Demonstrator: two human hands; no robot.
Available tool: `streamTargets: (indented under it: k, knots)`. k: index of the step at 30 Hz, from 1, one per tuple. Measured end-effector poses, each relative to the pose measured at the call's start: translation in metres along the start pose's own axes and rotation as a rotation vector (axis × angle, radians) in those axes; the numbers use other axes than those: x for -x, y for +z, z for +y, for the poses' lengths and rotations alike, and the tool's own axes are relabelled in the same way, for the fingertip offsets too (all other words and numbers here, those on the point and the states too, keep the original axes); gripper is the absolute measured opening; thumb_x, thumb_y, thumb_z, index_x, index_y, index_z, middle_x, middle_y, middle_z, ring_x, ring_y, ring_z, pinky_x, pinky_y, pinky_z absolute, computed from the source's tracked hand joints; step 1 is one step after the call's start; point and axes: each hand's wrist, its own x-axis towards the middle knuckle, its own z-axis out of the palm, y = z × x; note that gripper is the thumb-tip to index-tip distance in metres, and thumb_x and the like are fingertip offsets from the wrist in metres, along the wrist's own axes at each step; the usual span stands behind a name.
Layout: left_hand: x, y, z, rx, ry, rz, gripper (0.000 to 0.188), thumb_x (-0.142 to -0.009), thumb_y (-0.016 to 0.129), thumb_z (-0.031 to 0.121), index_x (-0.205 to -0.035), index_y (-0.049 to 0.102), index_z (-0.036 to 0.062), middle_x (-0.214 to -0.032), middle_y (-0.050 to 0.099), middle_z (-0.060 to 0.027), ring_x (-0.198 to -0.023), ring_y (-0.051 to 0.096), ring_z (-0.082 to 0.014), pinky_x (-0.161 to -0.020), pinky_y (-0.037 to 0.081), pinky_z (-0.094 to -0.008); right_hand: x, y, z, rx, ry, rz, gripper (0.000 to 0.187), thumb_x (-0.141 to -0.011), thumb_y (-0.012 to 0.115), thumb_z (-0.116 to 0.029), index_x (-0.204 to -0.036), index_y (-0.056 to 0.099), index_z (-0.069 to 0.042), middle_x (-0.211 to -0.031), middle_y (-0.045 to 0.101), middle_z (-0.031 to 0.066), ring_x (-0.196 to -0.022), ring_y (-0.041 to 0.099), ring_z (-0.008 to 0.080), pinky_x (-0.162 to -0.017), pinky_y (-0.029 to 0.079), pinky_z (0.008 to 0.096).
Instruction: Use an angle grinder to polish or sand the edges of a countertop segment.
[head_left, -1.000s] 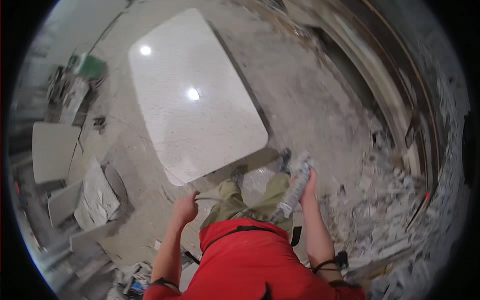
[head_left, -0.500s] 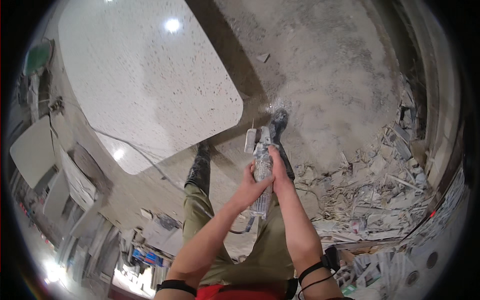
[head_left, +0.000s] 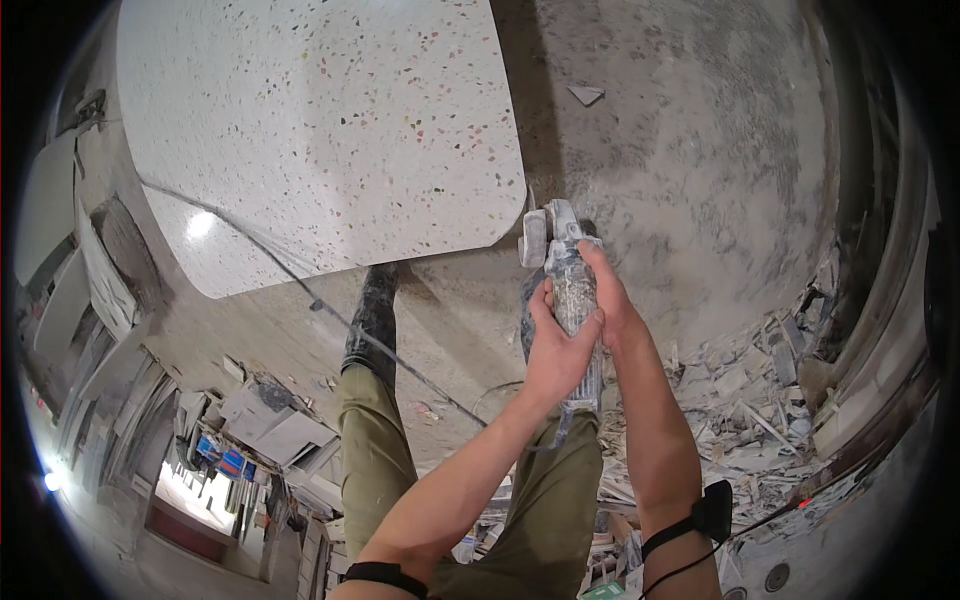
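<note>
Both of my hands grip a dust-caked angle grinder (head_left: 577, 290), its head pointing away from me. My left hand (head_left: 562, 350) wraps its body from the left, thumb across the top. Farther along the right side, my right hand (head_left: 614, 300) is closed round it near the head. The grinder's head is close to the rounded near right corner of a white terrazzo slab (head_left: 320, 140) with coloured chips; whether they touch I cannot tell. A dark cable (head_left: 318, 304) runs over the slab's near left part and down toward the grinder's rear end.
Below the grinder are my legs in olive trousers (head_left: 380, 430) and dark boots (head_left: 372, 315). Broken stone scraps (head_left: 770, 390) are heaped at the right. A small triangular shard (head_left: 586, 95) lies on the wet, dusty floor (head_left: 690, 170). Panels (head_left: 105, 270) lean at the left.
The grinder and both hands have moved right and farther from me in the picture, with the grip kept. The view has shifted, and the slab's near corner appears farther right.
</note>
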Motion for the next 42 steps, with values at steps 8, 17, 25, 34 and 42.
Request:
streamTargets:
  k: [8,17,25,34,42]
  knots:
    - [0.010,-0.012,-0.016,-0.095,-0.076,0.014,0.084,-0.092,0.068,0.019,-0.147,0.011,-0.0091,-0.140,0.042,-0.0207,-0.125,0.049,-0.0240,-0.106,0.041,-0.0360,-0.003,0.002,0.019,0.003,0.028,0.042,0.050,-0.098,0.050,-0.050,-0.097,0.066,-0.003,-0.078,0.070,0.0103,-0.062,0.068,0.0202,-0.058,0.059,0.0330]
    - [0.006,-0.013,-0.011,-0.023,-0.024,-0.001,0.083,-0.093,0.067,0.018,-0.148,0.011,-0.0076,-0.139,0.043,-0.0205,-0.124,0.050,-0.0241,-0.105,0.042,-0.0355,-0.003,0.009,0.014,0.008,-0.013,0.018,0.054,-0.098,0.046,-0.053,-0.097,0.066,-0.002,-0.076,0.069,0.0099,-0.062,0.068,0.0192,-0.059,0.059,0.0323]
    - [0.004,-0.011,0.012,-0.034,-0.089,-0.019,0.081,-0.093,0.067,0.018,-0.147,0.013,-0.0056,-0.138,0.045,-0.0204,-0.123,0.051,-0.0245,-0.105,0.042,-0.0360,-0.002,0.010,0.004,0.056,-0.002,-0.005,0.054,-0.097,0.046,-0.054,-0.098,0.065,-0.003,-0.077,0.069,0.0093,-0.061,0.067,0.0184,-0.058,0.059,0.0316]
    - [0.007,-0.013,0.006,-0.092,-0.097,-0.008,0.079,-0.093,0.067,0.018,-0.147,0.014,-0.0053,-0.135,0.046,-0.0192,-0.122,0.052,-0.0238,-0.102,0.044,-0.0363,-0.004,0.001,0.012,0.088,0.008,0.020,0.053,-0.097,0.047,-0.054,-0.102,0.064,-0.004,-0.077,0.069,0.0092,-0.062,0.068,0.0180,-0.058,0.059,0.0318]
    - [0.006,-0.009,0.016,0.050,-0.104,-0.038,0.076,-0.093,0.066,0.014,-0.146,0.015,-0.0052,-0.134,0.047,-0.0172,-0.120,0.052,-0.0229,-0.101,0.045,-0.0351,0.002,0.011,0.001,0.105,-0.033,0.032,0.051,-0.097,0.049,-0.052,-0.101,0.064,-0.004,-0.077,0.069,0.0090,-0.062,0.068,0.0180,-0.058,0.059,0.0314]
